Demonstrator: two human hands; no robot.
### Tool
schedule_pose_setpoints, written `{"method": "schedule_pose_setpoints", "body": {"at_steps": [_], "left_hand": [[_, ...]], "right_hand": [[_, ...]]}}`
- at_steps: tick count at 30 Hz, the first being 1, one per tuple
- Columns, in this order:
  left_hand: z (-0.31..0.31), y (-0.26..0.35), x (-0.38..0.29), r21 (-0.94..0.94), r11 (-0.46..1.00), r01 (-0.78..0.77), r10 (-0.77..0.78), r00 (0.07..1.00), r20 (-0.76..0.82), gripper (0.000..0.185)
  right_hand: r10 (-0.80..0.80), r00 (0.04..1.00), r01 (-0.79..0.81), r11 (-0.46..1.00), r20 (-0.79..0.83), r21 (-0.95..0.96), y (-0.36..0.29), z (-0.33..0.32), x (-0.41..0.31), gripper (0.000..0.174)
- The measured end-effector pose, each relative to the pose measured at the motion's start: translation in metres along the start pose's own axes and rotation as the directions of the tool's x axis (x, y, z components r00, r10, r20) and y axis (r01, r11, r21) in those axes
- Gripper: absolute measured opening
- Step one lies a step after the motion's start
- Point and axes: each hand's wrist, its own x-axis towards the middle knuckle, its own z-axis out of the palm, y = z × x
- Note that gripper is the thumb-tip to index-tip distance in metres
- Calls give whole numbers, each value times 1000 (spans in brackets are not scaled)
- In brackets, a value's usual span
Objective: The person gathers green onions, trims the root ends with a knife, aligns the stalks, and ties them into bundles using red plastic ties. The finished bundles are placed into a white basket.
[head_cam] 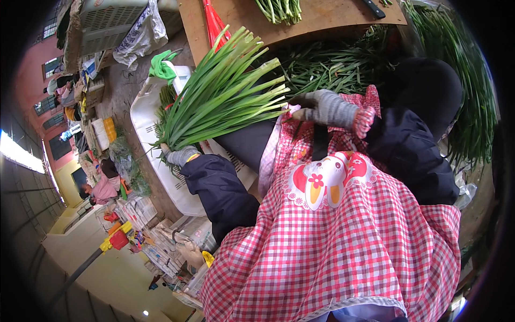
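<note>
My left hand (pixel 182 156), in a grey knit glove, is closed around the leafy end of a large bunch of garlic chives (pixel 225 92). The bunch lies slantwise over my left thigh, with its pale stalk ends fanned towards my right. My right hand (pixel 324 108), also gloved in grey, is beside those ends above my lap. Its fingertips come close to the lowest stalks; whether they pinch one is unclear. Under the bunch is a white plastic crate (pixel 147 116) holding more greens, partly covered. A red-checked apron (pixel 322 249) with a rabbit print covers my lap.
Ahead is a wooden table (pixel 330 16) bearing a black-handled knife (pixel 373 8), red plastic strips (pixel 215 24) and a stalk bundle (pixel 279 10). Loose leaves (pixel 334 68) are heaped below it. Long chives (pixel 454 72) stand at right. A person (pixel 106 183) sits far left among crates.
</note>
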Motion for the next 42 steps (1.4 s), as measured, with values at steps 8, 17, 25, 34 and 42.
{"method": "schedule_pose_setpoints", "body": {"at_steps": [8,17,25,34,42], "left_hand": [[-12,-5,0,-11,1000,-3,4,999,46,45],[-14,-8,-3,-8,1000,-8,8,995,101,44],[-3,-13,-27,-23,997,77,-74,991,111,45],[-3,-11,-31,-157,947,280,-191,886,423,44],[-1,-13,-29,-143,951,273,-180,868,463,41]], "right_hand": [[29,997,-59,876,70,479,1,36,18,24],[-88,995,51,826,40,562,4,40,6,18],[1,999,25,746,-38,666,2,41,3,26],[107,936,138,763,-335,631,9,-7,-10,28],[-588,738,473,801,-333,-367,-34,-28,26,37]]}}
